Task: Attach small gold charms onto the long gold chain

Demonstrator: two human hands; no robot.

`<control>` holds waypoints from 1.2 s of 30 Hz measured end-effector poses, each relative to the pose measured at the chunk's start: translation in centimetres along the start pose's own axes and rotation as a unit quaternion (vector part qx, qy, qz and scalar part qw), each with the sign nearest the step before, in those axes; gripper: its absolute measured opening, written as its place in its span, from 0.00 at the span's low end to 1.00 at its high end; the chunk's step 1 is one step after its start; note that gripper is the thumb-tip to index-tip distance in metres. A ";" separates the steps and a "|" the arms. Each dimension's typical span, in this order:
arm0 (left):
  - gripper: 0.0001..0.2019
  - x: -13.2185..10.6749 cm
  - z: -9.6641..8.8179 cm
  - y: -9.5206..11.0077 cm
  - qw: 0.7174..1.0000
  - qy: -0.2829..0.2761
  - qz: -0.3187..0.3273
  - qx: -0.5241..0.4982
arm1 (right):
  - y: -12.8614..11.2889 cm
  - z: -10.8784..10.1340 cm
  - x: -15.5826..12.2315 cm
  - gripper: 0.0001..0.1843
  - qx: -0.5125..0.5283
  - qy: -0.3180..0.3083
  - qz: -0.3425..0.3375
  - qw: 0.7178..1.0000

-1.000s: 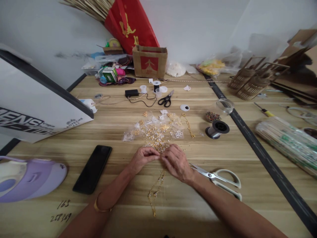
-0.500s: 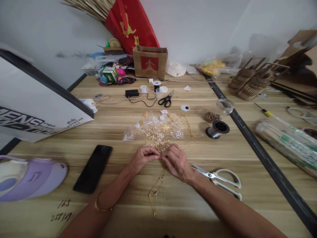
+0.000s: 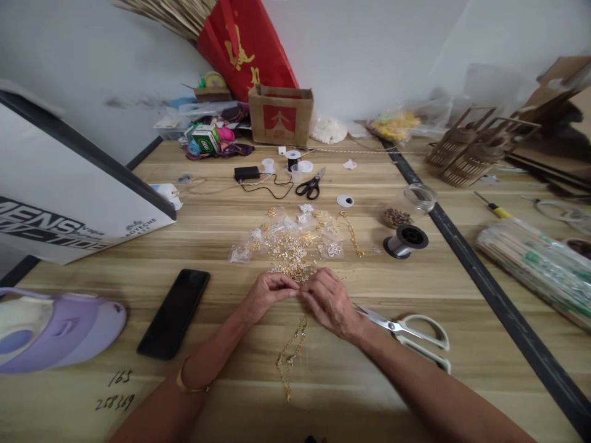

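Note:
My left hand [image 3: 266, 295] and my right hand [image 3: 329, 301] meet fingertip to fingertip at the middle of the wooden table [image 3: 221, 246]. Both pinch the top end of a gold chain [image 3: 290, 357], which trails down toward me on the wood. Just beyond my fingers lies a heap of small gold and silver jewelry parts [image 3: 290, 243], some in clear bags. White-handled scissors [image 3: 410, 335] rest right beside my right wrist.
A black phone [image 3: 174, 312] lies left of my hands, a purple visor cap [image 3: 55, 329] further left, a white box [image 3: 69, 191] behind it. A thread spool [image 3: 405, 240], bead jar [image 3: 396, 216], black scissors [image 3: 310, 184] and a cardboard box [image 3: 279, 114] stand farther back.

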State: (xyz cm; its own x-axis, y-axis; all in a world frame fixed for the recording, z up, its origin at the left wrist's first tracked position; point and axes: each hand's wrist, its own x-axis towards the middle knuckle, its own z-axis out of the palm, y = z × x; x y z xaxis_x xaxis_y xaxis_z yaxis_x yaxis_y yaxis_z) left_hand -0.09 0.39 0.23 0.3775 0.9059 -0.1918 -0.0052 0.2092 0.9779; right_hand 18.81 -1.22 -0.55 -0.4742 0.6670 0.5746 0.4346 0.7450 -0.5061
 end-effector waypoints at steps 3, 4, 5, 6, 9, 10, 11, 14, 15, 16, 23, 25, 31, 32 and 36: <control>0.07 0.0 0.0 0.0 1.000 -0.004 0.000 -0.001 | -0.1 -0.1 0.1 0.04 0.014 0.005 0.008 1.000; 0.07 0.0 0.0 0.0 1.000 -0.005 -0.001 0.000 | -0.2 -0.1 0.2 0.04 0.019 0.008 0.011 1.000; 0.08 0.0 0.0 0.0 1.000 -0.005 -0.002 0.002 | -0.2 -0.1 0.2 0.04 0.024 0.010 0.015 1.000; 0.08 0.0 0.0 0.1 1.000 -0.006 -0.003 0.003 | -0.2 -0.2 0.2 0.04 0.028 0.011 0.019 0.999; 0.09 0.0 0.0 0.1 1.000 -0.003 -0.008 -0.003 | -0.3 -0.1 0.2 0.04 0.039 0.010 0.024 0.999; 0.09 0.0 0.0 0.0 1.000 -0.002 -0.009 -0.007 | -0.2 -0.1 0.2 0.04 0.042 0.007 0.024 0.999; 0.09 0.0 0.0 0.0 1.000 -0.001 -0.009 -0.012 | -0.2 -0.1 0.2 0.04 0.046 0.006 0.025 0.999; 0.09 0.1 0.0 -0.1 1.000 0.000 -0.007 -0.021 | -0.2 -0.1 0.2 0.04 0.053 0.002 0.025 0.998; 0.09 0.1 0.0 -0.2 1.000 0.001 -0.006 -0.022 | -0.2 -0.1 0.2 0.04 0.054 0.002 0.025 0.998; 0.09 0.1 0.0 -0.2 1.000 0.001 -0.004 -0.022 | -0.2 -0.1 0.2 0.04 0.054 0.002 0.025 0.998; 0.09 0.0 0.1 0.0 1.000 0.005 0.000 -0.018 | -0.4 -0.3 0.3 0.05 0.056 -0.004 0.036 0.998; 0.08 0.0 0.1 -0.1 1.000 0.007 0.002 -0.020 | -0.4 -0.4 0.3 0.05 0.057 -0.007 0.038 0.998; 0.08 0.1 0.0 -0.3 1.000 0.011 0.009 -0.012 | -0.3 -0.3 0.3 0.06 0.060 -0.005 0.039 0.997; 0.08 0.1 0.0 -0.3 1.000 0.011 0.009 -0.013 | -0.3 -0.3 0.3 0.06 0.061 -0.004 0.040 0.997; 0.07 0.1 -0.1 -0.3 1.000 0.010 0.009 -0.015 | -0.3 -0.3 0.3 0.05 0.065 -0.009 0.042 0.997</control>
State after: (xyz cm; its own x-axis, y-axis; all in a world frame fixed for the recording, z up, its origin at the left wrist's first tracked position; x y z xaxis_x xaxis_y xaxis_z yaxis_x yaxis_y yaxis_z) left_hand -0.11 0.43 -0.13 0.3592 0.9166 -0.1756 -0.0408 0.2034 0.9782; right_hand 18.78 -1.29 -0.04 -0.4537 0.7269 0.5155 0.3721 0.6801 -0.6316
